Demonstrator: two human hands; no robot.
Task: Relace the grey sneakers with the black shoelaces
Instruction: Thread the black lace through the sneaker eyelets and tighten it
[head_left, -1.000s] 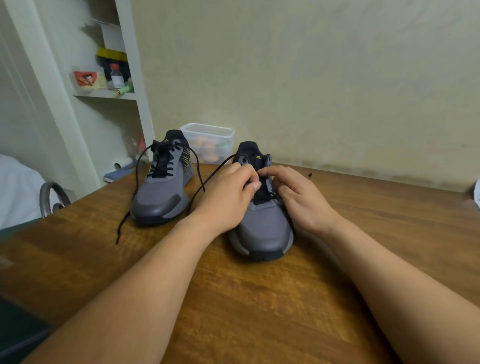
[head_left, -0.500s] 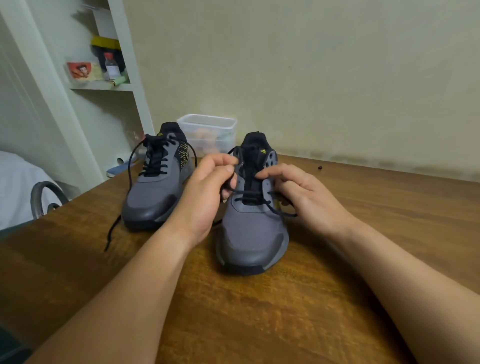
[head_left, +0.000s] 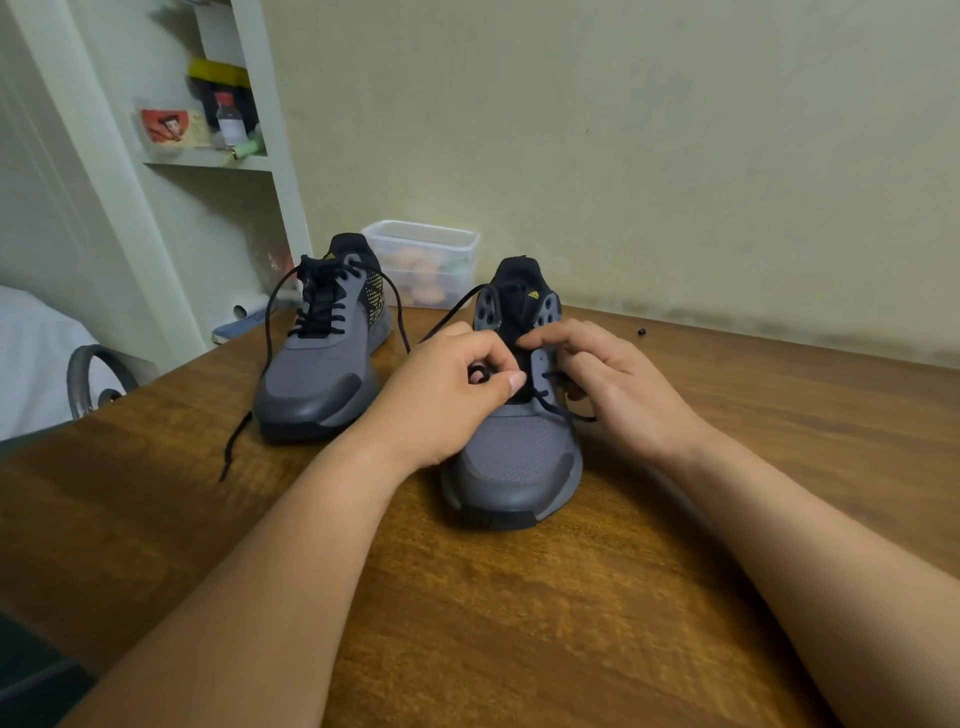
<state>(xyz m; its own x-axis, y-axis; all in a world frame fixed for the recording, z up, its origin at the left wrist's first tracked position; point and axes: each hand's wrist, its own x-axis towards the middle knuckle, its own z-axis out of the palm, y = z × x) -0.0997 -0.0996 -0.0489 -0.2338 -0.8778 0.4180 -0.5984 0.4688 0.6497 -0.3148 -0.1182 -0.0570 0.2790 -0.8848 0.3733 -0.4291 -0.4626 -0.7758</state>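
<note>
Shoelace (head_left: 563, 410) limp, light: pinch near tip. Partly laced sneaker (head_left: 519, 457) on worktop (head_left: 519, 613); finished sneaker (head_left: 322, 374) left of it. Left grip (head_left: 447, 395) pinches shoelace at its left eyelets, right grip (head_left: 618, 384) curls round right strand.

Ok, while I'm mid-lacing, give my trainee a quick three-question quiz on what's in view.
1. True or false: the far sneaker is already laced up its front.
2. What stands by the wall behind the sneakers? A) clear plastic container B) mug C) book
3. Fill in: the left hand and right hand work a black lace into the near sneaker, whose top eyelets are ___.
Key: 1 true; 2 A; 3 empty.
</note>
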